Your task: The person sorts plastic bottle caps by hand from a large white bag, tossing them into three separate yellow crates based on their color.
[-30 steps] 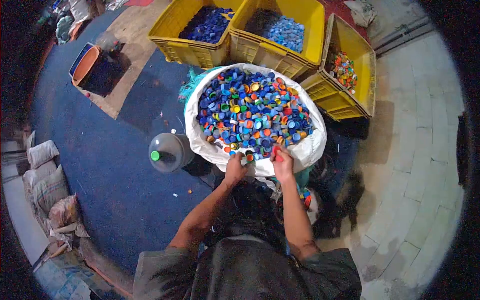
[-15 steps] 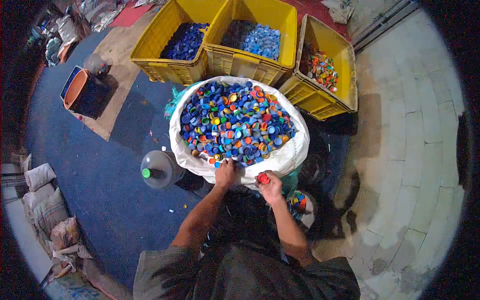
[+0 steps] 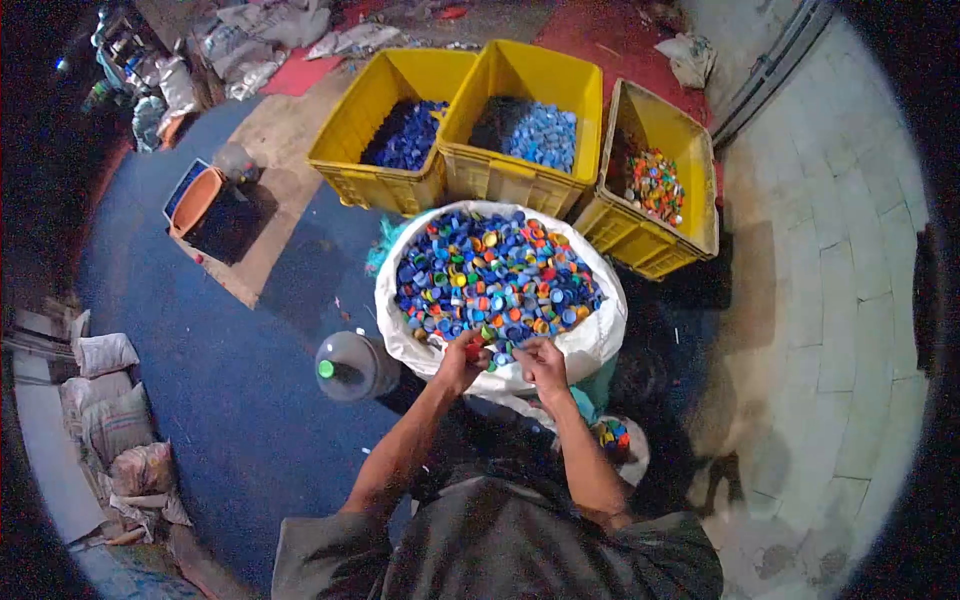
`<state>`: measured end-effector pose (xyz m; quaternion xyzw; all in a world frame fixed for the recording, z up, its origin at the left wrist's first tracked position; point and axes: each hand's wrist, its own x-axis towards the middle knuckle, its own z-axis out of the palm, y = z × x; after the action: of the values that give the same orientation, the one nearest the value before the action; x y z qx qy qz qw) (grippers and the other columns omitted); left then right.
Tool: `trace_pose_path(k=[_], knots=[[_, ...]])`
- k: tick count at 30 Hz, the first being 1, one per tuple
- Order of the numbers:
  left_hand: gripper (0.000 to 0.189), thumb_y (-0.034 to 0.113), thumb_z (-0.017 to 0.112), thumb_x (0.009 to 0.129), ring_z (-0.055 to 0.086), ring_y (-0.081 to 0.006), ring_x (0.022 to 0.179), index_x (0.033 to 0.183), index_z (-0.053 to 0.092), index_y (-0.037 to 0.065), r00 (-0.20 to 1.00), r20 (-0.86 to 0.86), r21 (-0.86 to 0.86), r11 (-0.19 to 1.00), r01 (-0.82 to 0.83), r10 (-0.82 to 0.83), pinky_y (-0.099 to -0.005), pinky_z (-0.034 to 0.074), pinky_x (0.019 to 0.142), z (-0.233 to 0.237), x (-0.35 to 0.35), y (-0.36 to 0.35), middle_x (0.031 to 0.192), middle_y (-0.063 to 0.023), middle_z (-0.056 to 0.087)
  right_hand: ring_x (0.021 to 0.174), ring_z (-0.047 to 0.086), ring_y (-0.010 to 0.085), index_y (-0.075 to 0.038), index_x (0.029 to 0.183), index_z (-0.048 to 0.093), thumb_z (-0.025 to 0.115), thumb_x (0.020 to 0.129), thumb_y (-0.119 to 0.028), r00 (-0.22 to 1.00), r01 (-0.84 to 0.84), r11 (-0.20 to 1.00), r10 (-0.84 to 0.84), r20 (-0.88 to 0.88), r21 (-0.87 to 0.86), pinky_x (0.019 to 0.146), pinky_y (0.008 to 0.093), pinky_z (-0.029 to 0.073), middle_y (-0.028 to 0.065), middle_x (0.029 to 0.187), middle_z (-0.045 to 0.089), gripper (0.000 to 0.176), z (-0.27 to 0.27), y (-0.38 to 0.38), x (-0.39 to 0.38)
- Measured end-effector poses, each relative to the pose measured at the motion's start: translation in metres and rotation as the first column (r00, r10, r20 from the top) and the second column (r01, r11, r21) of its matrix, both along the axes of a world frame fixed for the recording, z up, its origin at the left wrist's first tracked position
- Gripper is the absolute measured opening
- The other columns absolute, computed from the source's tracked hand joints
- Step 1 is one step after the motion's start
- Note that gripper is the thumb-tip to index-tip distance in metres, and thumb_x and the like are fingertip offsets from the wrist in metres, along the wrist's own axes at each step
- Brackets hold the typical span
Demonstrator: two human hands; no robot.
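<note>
A white sack (image 3: 402,338) full of mixed bottle caps (image 3: 500,270), mostly blue with some orange, yellow, red and green, stands open in front of me. At its near edge, my left hand (image 3: 459,364) is closed around a red bottle cap (image 3: 474,350), and a green cap shows at its fingertips. Close beside it, my right hand (image 3: 543,366) has its fingers drawn together over the near caps. Whatever sits between those fingers is too small to make out.
Behind the sack are three yellow crates (image 3: 395,185) of dark blue, light blue and mixed caps. A clear jug (image 3: 350,372) with a green lid lies left of the sack. A smaller cap-filled container (image 3: 612,436) is near my right forearm. An orange basin (image 3: 197,198) stands farther left.
The red cap was in my right hand and now a red cap is in my left. My right hand has moved in over the sack's near caps. The view has tilted up.
</note>
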<state>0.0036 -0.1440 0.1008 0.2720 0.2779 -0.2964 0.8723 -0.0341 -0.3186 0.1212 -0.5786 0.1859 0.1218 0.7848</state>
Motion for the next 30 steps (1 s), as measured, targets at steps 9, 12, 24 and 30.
trace_pose_path(k=[9,12,24,30], knots=[[0.023,0.034,0.05,0.09,0.048,-0.009,0.056,0.085,0.054,0.012,0.987,0.135,0.051,0.996,0.08,-0.086,-0.0216,0.034,0.047,0.066,0.003,0.006,0.068,0.0019,0.054,0.051,0.043,0.0059,-0.005,0.109,0.061,0.076,0.069,-0.03,0.831,-0.232,0.794,0.462,0.31,-0.562,0.047,0.0234,0.034,-0.0034,0.058,0.05,0.05,0.031,0.028,0.054],[0.024,0.034,0.047,0.091,0.049,-0.0099,0.06,0.088,0.054,0.012,0.991,0.128,-0.006,0.999,0.052,-0.051,-0.0236,0.037,0.05,0.048,0.006,0.018,0.07,0.0019,0.054,0.053,0.043,0.0036,-0.004,0.107,0.062,0.073,0.074,-0.027,0.876,-0.209,0.829,0.394,0.277,-0.519,0.049,0.0205,0.035,-0.0035,0.06,0.048,0.043,0.03,0.037,0.057],[0.031,0.039,0.039,0.092,0.054,-0.0156,0.074,0.099,0.052,0.011,0.998,-0.012,0.085,0.995,0.058,-0.057,-0.0315,0.042,0.067,0.002,0.001,0.033,0.088,-0.0026,0.059,0.082,0.055,0.0229,0.002,0.097,0.054,0.047,0.085,-0.011,0.909,0.416,0.625,-0.279,-0.31,0.661,0.076,0.0353,0.048,0.0129,0.089,0.057,0.019,-0.027,0.007,0.023],[0.038,0.039,0.042,0.089,0.058,-0.0232,0.081,0.103,0.055,0.005,0.966,0.067,-0.357,0.897,0.259,-0.251,-0.04,0.047,0.084,-0.039,0.012,-0.014,0.088,-0.0079,0.06,0.085,0.054,0.0279,0.003,0.092,0.052,0.047,0.072,-0.011,0.741,0.669,0.453,-0.468,-0.481,0.59,0.086,0.0402,0.047,0.0145,0.091,0.054,0.025,-0.071,-0.025,-0.033]])
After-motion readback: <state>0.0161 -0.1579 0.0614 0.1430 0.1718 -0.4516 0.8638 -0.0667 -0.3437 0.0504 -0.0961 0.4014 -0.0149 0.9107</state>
